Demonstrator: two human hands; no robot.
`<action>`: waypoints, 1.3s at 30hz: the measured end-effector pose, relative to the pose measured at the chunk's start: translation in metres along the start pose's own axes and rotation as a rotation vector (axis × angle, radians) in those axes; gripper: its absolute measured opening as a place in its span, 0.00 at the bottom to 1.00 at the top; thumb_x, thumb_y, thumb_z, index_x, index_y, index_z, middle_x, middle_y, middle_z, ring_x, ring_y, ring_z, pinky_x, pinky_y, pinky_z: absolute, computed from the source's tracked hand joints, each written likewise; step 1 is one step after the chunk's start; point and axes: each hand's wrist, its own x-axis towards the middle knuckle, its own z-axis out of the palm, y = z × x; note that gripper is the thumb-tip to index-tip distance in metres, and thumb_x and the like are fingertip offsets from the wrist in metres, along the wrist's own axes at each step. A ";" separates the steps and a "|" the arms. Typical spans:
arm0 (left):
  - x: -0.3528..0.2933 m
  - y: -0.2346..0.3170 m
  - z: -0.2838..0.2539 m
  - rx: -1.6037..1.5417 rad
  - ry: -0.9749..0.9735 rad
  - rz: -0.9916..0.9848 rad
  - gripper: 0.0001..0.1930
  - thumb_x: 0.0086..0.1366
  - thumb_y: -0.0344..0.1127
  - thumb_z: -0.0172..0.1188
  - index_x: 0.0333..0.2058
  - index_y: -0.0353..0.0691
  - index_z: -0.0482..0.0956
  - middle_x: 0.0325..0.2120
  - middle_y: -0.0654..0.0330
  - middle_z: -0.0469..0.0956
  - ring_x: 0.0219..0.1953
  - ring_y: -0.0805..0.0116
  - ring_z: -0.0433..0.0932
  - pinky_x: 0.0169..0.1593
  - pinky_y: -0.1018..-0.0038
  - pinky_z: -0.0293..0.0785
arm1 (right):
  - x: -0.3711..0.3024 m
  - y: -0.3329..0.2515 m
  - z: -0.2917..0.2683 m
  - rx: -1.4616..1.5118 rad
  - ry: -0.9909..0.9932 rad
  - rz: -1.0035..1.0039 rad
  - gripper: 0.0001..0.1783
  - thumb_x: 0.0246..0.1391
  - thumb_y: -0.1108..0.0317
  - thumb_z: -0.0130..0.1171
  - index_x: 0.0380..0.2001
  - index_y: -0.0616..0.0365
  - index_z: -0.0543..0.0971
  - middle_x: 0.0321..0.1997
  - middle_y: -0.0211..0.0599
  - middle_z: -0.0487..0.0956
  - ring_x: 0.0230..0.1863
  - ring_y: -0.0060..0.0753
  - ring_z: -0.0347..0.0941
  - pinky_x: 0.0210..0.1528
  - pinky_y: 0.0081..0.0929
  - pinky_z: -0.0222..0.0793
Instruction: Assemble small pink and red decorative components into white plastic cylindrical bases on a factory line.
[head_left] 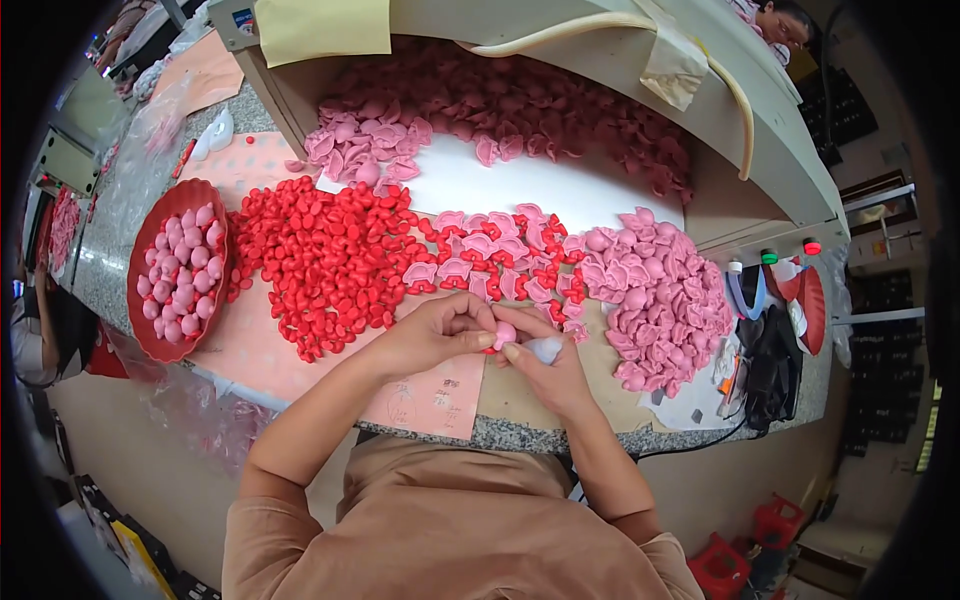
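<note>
Just in front of me, above the table's near edge, my left hand (450,332) pinches a small round pink plastic piece (503,335) with a bit of red at its lower side. The thumb of my right hand (556,378) presses against that same piece from the right. Tucked in my right hand is a small whitish translucent object (546,348), perhaps a squeeze bottle; its tip is hidden. Pink curved shells set among red bow-shaped pieces (480,250) lie just beyond my hands. To the left spreads a heap of small red pieces (330,250).
A red scalloped tray (140,300) of pink balls stands at the left. Pink shells (660,300) are heaped at the right, and more lie inside a beige hooded box (740,120). Beside them are black gloves or cloth (775,370). Clear plastic bags (215,415) hang at the left edge.
</note>
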 end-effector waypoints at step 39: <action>-0.003 -0.007 0.011 -0.003 0.153 0.098 0.15 0.59 0.26 0.58 0.42 0.36 0.64 0.42 0.58 0.71 0.48 0.72 0.71 0.50 0.77 0.68 | -0.003 0.012 0.012 -0.298 0.165 -0.289 0.41 0.44 0.83 0.58 0.61 0.58 0.55 0.45 0.37 0.70 0.37 0.21 0.68 0.41 0.19 0.65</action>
